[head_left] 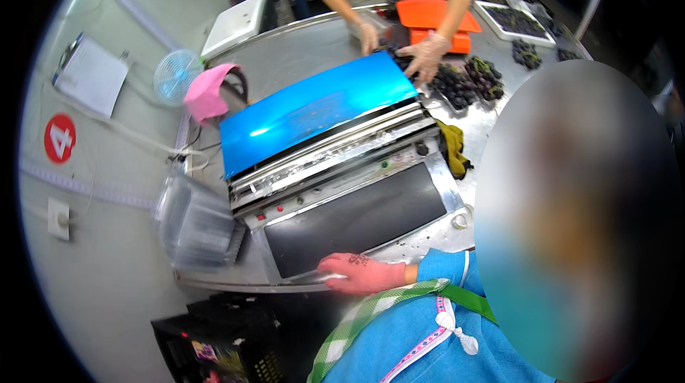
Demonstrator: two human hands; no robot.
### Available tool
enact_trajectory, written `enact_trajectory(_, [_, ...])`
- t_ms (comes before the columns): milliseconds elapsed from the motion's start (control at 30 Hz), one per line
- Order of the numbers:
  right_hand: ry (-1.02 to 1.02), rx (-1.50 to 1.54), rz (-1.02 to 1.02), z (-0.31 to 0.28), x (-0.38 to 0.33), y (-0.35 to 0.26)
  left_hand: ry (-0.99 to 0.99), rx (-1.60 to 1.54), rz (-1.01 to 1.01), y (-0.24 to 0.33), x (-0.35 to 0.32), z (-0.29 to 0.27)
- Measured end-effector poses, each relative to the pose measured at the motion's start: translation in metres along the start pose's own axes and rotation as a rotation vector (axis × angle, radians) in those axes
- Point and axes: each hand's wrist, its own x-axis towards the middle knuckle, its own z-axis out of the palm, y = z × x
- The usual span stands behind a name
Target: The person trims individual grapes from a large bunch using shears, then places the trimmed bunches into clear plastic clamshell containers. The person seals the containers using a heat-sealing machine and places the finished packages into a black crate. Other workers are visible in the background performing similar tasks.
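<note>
My right hand (pixel 362 273), in a pink glove, lies at the table's near edge, just below the black plate (pixel 357 219) of a film wrapping machine (pixel 335 158). Its fingers are closed around a small whitish bit that I cannot make out. A blue sleeve leads to it from the right. My left hand is out of the picture. A shiny blue sheet (pixel 314 120) covers the machine's far part. Beyond it, a co-worker's hands in clear gloves handle dark grapes (pixel 457 87) in clear trays.
An orange scale (pixel 437 23) and a white tray of grapes (pixel 514 21) stand at the far right. Stacked clear containers (pixel 193 219), a pink cap (pixel 214 90) and a fan (pixel 178 76) are on the left. Black crates (pixel 214 344) sit below. A blurred patch hides the right side.
</note>
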Motion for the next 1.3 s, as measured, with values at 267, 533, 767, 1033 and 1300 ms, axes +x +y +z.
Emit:
enact_trajectory(267, [0.429, 0.159, 0.137, -0.069, -0.054, 0.001, -0.414, -1.237, -0.054, 0.204, 0.219, -0.122])
enact_trajectory(533, [1.748, 0.319, 0.257, -0.188, -0.196, 0.076, -0.355, -0.967, 0.851, 0.430, 0.313, -0.193])
enact_trajectory(767, [2.338, 0.569, 0.349, -0.249, -0.358, 0.119, -0.736, -1.185, 1.086, 0.676, 0.372, -0.227])
enact_trajectory(1033, [2.085, 0.776, 0.309, -0.284, -0.400, 0.147, -0.722, -1.037, 1.183, 0.905, 0.405, -0.233])
enact_trajectory(1300, [2.017, 0.703, 0.191, -0.277, -0.406, 0.169, -0.829, -0.914, 1.154, 1.012, 0.407, -0.214])
